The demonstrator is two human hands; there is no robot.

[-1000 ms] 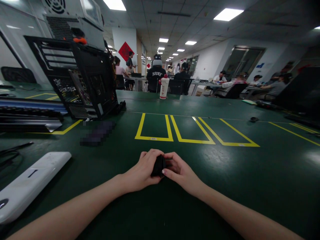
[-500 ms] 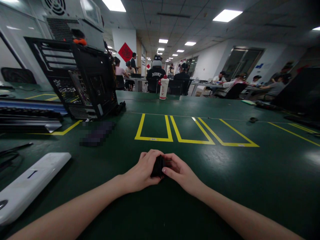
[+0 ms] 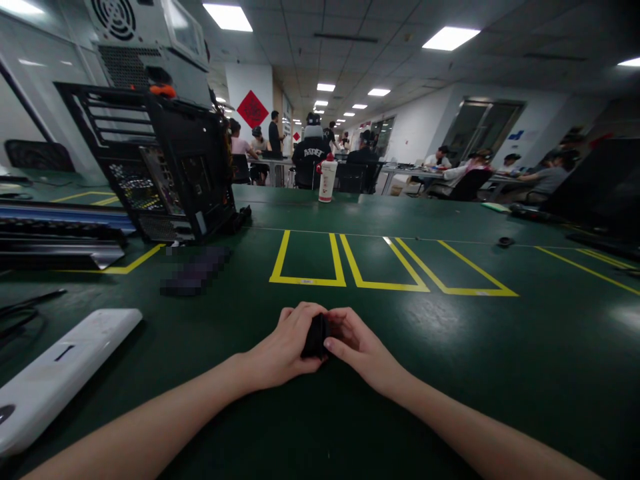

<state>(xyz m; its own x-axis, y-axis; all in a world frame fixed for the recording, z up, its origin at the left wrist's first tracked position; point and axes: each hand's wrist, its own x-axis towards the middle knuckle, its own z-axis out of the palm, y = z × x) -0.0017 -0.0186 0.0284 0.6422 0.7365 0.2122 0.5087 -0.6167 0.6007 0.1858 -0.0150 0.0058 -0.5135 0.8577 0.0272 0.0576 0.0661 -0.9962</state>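
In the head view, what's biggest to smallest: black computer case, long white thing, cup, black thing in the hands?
1. Black computer case
2. Long white thing
Cup and black thing: can't rank; left hand hides some.

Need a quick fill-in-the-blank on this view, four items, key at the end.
1. The object between the left hand and the right hand is ____ in colour.
2. The tape outlines on the green table beyond the hands are ____.
3. From the person's side, the long white device lies to the ____ of both hands.
4. The diamond-shaped sign on the white pillar is ____.

Missing words: black; yellow; left; red.
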